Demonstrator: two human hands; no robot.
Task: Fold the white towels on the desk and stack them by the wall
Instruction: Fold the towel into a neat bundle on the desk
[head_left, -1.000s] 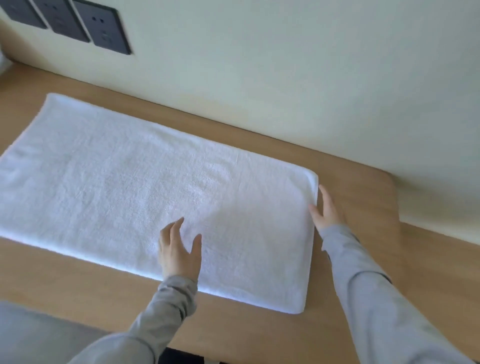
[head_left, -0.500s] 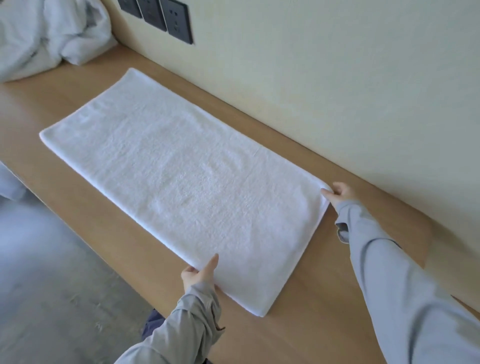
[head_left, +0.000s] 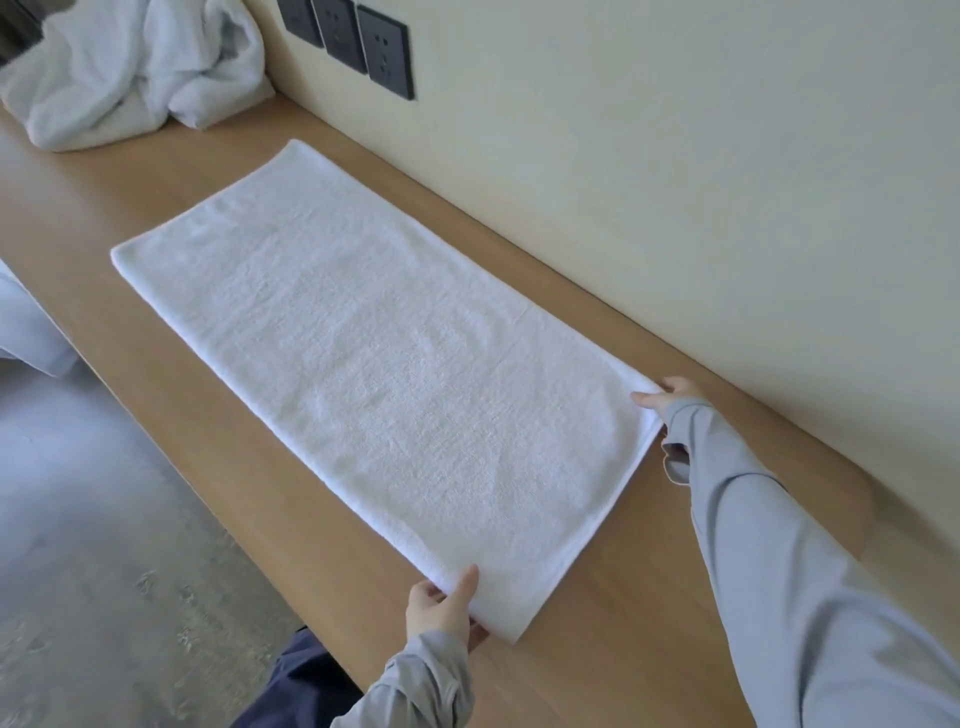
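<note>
On the desk (head_left: 623, 649), left hand (head_left: 447, 608) and right hand (head_left: 670, 395) pinch towel (head_left: 389, 374) corners.

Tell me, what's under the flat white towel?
The wooden desk shows all around the flat towel, so it lies on that. The left hand has fingers tucked under the near corner. Anything else beneath is covered.

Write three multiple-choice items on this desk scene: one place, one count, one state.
1. The crumpled towel pile lies: A on the flat towel; B at the desk's far end, near the wall sockets; C on the floor.
2. Dark wall sockets in view: A one; B three; C six.
3. The flat towel's near-end corners are: A rolled up; B hanging off the desk; C gripped by the left hand and right hand.
B: the pile sits beyond the flat towel. B: three dark plates show. C: each hand pinches one corner.
</note>
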